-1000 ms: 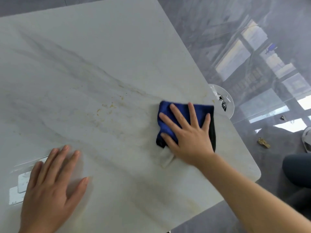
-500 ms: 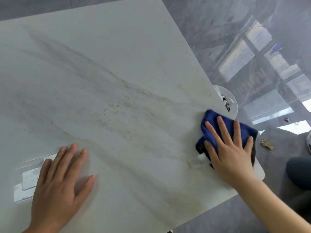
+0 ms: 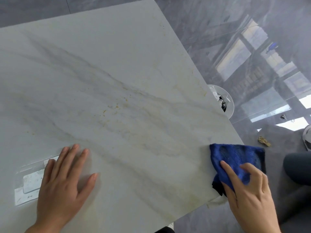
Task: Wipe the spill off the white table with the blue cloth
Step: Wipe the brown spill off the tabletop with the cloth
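Note:
The white marble table [image 3: 104, 52] carries faint yellowish specks and streaks, the spill [image 3: 116, 106], near its middle. The blue cloth [image 3: 235, 157] lies at the table's right corner, partly past the edge. My right hand [image 3: 249, 190] is on the cloth's near part, its fingers bent into the fabric; its thumb is hidden. A small white tag [image 3: 217, 201] shows under the cloth's near end. My left hand [image 3: 64, 179] lies flat on the tabletop at the near left, fingers spread.
A round white object [image 3: 226, 101] stands on the glossy grey floor just beyond the table's right edge. A small golden scrap [image 3: 264, 142] and a white shoe [image 3: 307, 138] lie on the floor at the right. A dark knee [image 3: 296, 167] is close to the cloth.
My right hand has slid the cloth from the table's middle right to its right corner and over the edge, and its fingers have gone from flat to bent. My left hand stayed put.

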